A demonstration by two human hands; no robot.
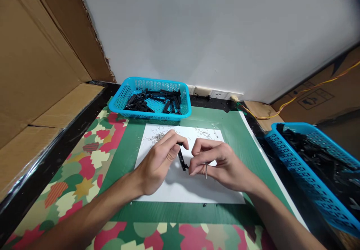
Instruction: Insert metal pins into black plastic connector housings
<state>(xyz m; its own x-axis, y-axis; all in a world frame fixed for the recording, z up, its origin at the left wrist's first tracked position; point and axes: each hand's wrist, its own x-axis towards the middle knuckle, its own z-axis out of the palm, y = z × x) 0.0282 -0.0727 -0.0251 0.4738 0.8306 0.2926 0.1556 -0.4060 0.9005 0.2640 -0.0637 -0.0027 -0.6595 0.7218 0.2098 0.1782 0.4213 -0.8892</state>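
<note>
Black plastic piece sat just left of the frame's centre, pinched at its upper end between the thumb and fingertips of your left hand. Its lower end hung free just above the white sheet. It looked light, stiff and slender, likely to twist or slip from a loose pinch, so a grip across its flat sides near one end seemed soundest. Your right hand, just beside it to the right, was closed narrowly on a thin metal pin that pointed down from the fingertips; the pin looked slick and easily dropped. Above your hands on the sheet lay scattered small wire bits. The sheet rested on the green tabletop. At upper centre stood a blue basket with more black parts inside, and a second blue basket holding dark parts filled the right edge. Cardboard walled the left of the frame.
</note>
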